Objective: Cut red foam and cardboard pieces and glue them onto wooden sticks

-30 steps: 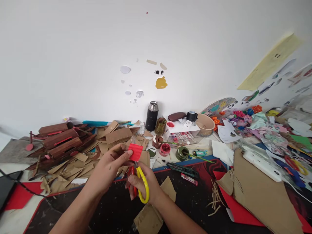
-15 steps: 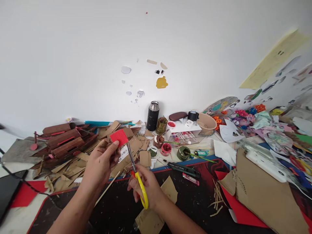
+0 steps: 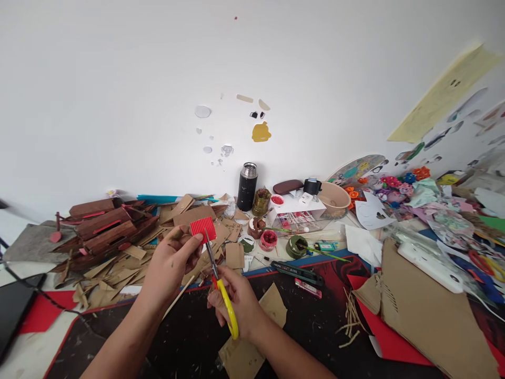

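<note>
Between thumb and fingers, my left hand pinches a small piece of red corrugated cardboard, held up above the table. My right hand grips a pair of scissors with yellow and red handles. The metal blades point up and away from me, and their tips lie at the lower edge of the red piece, against its surface. Whether the blades have cut into it I cannot make out. Under my right forearm lie pieces of brown cardboard.
Brown cardboard scraps and brown model boats lie at the left. Behind my hands stand a black flask and open paint pots. A utility knife and a large cardboard sheet lie to the right.
My left hand has moved the red piece to the right and slightly down, turning it. The scissor blades now overlap its lower edge instead of lying beside its right side.
</note>
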